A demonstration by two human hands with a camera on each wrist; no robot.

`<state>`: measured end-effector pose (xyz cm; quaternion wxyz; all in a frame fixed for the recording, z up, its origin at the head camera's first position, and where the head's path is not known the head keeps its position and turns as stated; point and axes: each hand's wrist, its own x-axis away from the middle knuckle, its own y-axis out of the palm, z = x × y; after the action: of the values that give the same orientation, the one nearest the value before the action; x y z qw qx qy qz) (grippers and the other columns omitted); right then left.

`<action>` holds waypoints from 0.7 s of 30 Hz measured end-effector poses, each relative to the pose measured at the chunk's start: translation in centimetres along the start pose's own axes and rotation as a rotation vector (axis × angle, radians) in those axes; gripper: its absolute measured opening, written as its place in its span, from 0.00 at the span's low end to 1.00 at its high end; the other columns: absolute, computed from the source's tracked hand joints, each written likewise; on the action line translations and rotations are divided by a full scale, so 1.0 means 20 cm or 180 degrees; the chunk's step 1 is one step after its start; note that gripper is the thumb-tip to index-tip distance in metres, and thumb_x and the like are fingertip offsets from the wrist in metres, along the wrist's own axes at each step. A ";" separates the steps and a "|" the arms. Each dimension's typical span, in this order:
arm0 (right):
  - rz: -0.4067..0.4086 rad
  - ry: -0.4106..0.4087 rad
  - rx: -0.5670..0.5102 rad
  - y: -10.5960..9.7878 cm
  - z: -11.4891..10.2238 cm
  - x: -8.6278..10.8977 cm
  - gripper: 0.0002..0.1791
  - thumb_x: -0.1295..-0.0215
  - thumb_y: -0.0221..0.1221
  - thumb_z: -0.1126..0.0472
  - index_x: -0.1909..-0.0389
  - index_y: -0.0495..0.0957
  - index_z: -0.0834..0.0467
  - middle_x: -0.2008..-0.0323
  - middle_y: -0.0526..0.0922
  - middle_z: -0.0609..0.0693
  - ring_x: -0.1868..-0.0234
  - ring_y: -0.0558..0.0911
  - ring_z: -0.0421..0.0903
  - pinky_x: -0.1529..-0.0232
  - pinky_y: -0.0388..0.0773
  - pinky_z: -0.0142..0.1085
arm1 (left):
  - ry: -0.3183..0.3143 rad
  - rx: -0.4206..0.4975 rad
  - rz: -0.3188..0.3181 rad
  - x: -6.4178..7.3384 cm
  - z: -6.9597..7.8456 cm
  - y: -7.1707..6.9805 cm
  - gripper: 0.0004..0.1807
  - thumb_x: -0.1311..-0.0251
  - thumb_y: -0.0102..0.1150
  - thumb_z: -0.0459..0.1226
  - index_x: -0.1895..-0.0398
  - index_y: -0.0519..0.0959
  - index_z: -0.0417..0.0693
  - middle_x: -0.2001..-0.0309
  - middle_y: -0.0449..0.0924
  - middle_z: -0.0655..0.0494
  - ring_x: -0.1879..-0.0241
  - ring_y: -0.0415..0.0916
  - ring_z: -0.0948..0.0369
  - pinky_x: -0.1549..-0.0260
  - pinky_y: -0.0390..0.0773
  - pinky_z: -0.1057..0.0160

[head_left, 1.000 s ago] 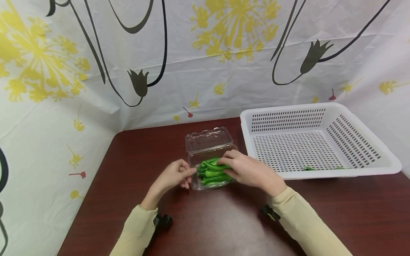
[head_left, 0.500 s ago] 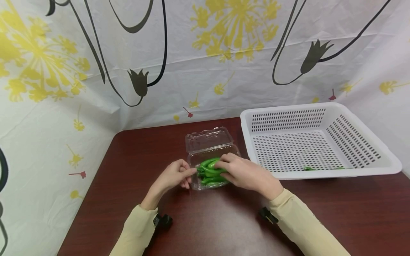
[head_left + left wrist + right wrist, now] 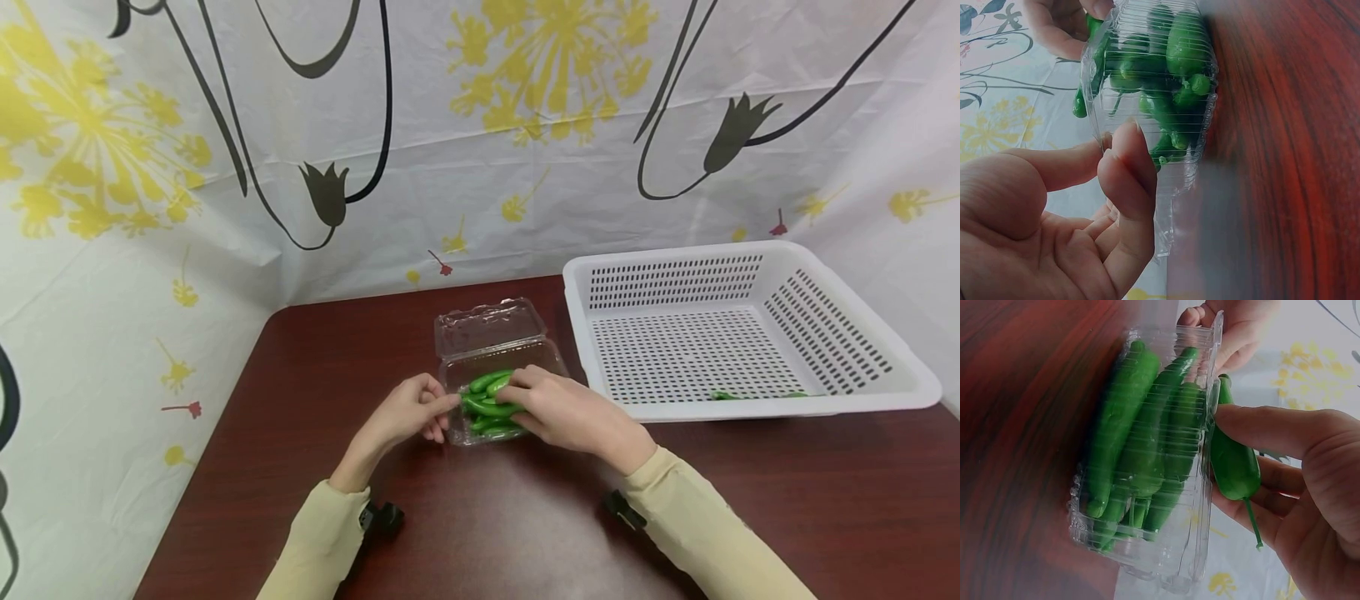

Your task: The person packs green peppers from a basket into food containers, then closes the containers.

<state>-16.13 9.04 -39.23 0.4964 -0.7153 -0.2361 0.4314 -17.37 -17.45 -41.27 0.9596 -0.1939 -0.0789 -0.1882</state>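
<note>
A hinged clear plastic clamshell box [image 3: 491, 329] lies with its lid back on the table. Several green chili peppers [image 3: 487, 408] lie in its base, showing through the ribbed wall [image 3: 1141, 425] in the right wrist view. At the box's left side, my left hand [image 3: 408, 408] pinches the rim between thumb and finger [image 3: 1130, 165]. My right hand [image 3: 562, 412] is over the right end of the base. It holds one green chili pepper [image 3: 1235, 465] between thumb and fingers, level with the rim, its thin stem pointing away from the box. The fingers partly hide this pepper in the head view.
A large white slotted plastic basket [image 3: 690, 350] stands to the right of the box. A few green peppers [image 3: 723, 395] show by its near wall. The dark red-brown table [image 3: 480, 517] meets a flower-printed white sheet [image 3: 420, 208] at the back and left.
My right hand has shifted slightly left and down over the box with the chili pepper. My left hand stays at the rim, and the basket has not moved.
</note>
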 end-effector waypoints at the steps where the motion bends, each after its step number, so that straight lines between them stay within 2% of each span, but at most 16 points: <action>1: 0.0002 -0.0008 0.0000 0.00 0.00 0.00 0.13 0.39 0.71 0.64 0.54 0.83 0.55 0.60 0.79 0.49 0.57 0.79 0.46 0.55 0.81 0.38 | -0.0003 -0.0002 0.0001 0.00 0.00 0.00 0.13 0.28 0.60 0.38 0.60 0.70 0.36 0.76 0.80 0.46 0.83 0.77 0.60 0.78 0.81 0.58; 11: 0.0008 -0.0039 0.0006 0.03 -0.01 0.00 0.12 0.40 0.71 0.64 0.56 0.83 0.55 0.61 0.77 0.49 0.59 0.79 0.45 0.56 0.81 0.38 | 0.0000 0.0005 0.0008 0.00 0.00 0.00 0.13 0.28 0.60 0.38 0.60 0.70 0.37 0.77 0.80 0.47 0.83 0.77 0.60 0.79 0.80 0.60; 21: 0.0026 -0.0021 -0.0005 0.04 -0.01 -0.01 0.14 0.39 0.71 0.62 0.52 0.84 0.53 0.60 0.75 0.49 0.60 0.78 0.45 0.58 0.81 0.38 | 0.0006 0.0004 0.0019 0.00 -0.01 0.00 0.13 0.29 0.61 0.38 0.61 0.70 0.37 0.77 0.79 0.48 0.83 0.77 0.61 0.80 0.79 0.62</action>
<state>-16.09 8.40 -39.91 0.4933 -0.7152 -0.2352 0.4356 -17.41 -17.38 -41.42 0.9603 -0.1933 -0.0774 -0.1854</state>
